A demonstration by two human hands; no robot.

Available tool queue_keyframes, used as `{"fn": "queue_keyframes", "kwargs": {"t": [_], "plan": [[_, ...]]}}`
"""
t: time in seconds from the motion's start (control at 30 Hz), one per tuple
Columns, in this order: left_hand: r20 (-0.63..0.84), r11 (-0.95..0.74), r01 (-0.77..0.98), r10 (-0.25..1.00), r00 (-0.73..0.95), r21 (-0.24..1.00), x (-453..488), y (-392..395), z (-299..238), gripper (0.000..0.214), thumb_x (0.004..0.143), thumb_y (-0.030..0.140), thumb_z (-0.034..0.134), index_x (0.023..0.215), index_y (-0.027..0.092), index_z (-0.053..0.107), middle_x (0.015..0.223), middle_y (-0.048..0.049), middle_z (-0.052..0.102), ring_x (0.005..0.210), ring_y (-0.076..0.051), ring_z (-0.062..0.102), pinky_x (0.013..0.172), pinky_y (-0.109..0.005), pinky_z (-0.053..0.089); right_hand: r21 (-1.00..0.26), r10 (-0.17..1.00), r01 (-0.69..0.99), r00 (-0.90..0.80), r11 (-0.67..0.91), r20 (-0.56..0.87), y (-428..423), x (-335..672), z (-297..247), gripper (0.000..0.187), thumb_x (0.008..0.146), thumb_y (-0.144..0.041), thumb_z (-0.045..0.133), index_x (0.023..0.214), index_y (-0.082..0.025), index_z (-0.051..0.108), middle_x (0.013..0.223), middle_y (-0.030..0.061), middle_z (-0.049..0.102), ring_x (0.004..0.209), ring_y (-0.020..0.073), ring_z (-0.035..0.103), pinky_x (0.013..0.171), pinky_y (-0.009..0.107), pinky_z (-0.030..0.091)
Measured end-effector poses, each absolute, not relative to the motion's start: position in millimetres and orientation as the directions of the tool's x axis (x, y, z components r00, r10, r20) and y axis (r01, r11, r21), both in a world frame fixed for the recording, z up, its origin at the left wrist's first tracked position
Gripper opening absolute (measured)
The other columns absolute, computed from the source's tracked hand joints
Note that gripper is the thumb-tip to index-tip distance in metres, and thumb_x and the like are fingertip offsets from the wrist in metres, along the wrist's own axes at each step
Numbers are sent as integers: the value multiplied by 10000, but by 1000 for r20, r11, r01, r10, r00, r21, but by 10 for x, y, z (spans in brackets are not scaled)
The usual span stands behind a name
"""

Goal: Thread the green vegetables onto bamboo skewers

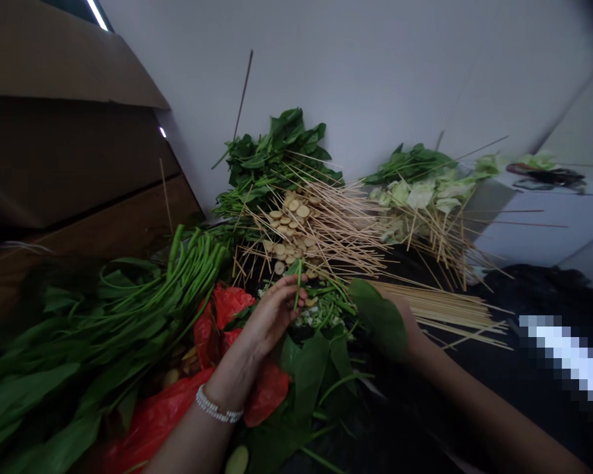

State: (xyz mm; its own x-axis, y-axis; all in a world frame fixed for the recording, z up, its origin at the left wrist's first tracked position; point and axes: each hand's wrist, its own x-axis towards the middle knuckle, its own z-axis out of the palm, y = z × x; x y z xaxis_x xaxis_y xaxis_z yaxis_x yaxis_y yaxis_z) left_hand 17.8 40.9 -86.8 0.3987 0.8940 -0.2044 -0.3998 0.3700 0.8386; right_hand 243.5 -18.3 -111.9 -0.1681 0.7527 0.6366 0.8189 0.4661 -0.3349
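My left hand (277, 306) is closed around a short green stem (298, 284), pinched upright between thumb and fingers. To its right, my right hand (404, 319) holds a broad green leaf (378, 313), which hides most of its fingers. That hand is beside a bundle of bare bamboo skewers (445, 306). Between and below the hands are cut green stem pieces (321, 315) and loose large leaves (311, 368). Just beyond my left hand lie skewers threaded with pale round slices (294, 214).
Long-stemmed greens (143, 329) fill the left side, next to a red plastic bag (168, 411). Skewered leafy greens (277, 151) lean at the back wall. Skewered pale cabbage leaves (425, 194) are at the back right. A cardboard box (64, 151) stands at the upper left.
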Motion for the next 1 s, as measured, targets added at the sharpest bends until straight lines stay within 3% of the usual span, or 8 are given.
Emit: {"fn": "queue_keyframes", "kwargs": {"t": [0.13,0.23,0.53,0.63,0.77,1.0], "plan": [[-202,355,-408,907,371,841,178,391,-881,253,701,272,792,893,146,686,704,8,654,618,-62,580,590,-145,437,-238,702,811,-269,534,659,-201,2362,-1017,245,971,-223,413,1020,-178,649,914,71,734,789,187,698,703,285,545],[-202,348,-395,909,365,850,178,378,-878,249,688,275,807,861,149,680,822,-35,714,685,-90,627,619,-168,461,-211,701,818,-290,535,652,-198,2334,-1006,210,964,-196,443,1027,-166,641,905,68,731,787,183,697,714,286,544],[-157,304,-430,925,345,850,197,377,-869,355,648,238,842,972,140,735,779,-25,728,655,-72,632,650,-158,486,-197,711,835,-286,513,643,-199,2343,-1042,235,968,-196,434,1035,-167,657,938,89,734,847,194,702,773,302,550],[-164,297,-467,939,304,833,199,390,-882,296,642,253,845,893,128,749,763,-24,731,645,-77,640,642,-159,503,-195,713,837,-286,512,641,-202,2337,-1047,245,968,-194,428,1043,-167,660,919,86,734,827,189,700,747,293,549],[-212,309,-525,948,238,793,192,415,-873,182,645,147,832,803,124,744,741,-20,735,635,-66,641,637,-142,512,-208,722,834,-285,511,631,-210,2333,-1047,245,969,-193,432,1058,-158,657,931,87,732,852,185,698,774,291,546],[-275,383,-552,922,272,741,176,425,-823,97,723,83,760,807,119,731,716,-15,719,617,-66,645,588,-142,519,-220,732,837,-274,501,624,-216,2327,-1037,252,972,-204,425,1067,-173,657,932,82,734,839,184,693,765,300,550]]}}
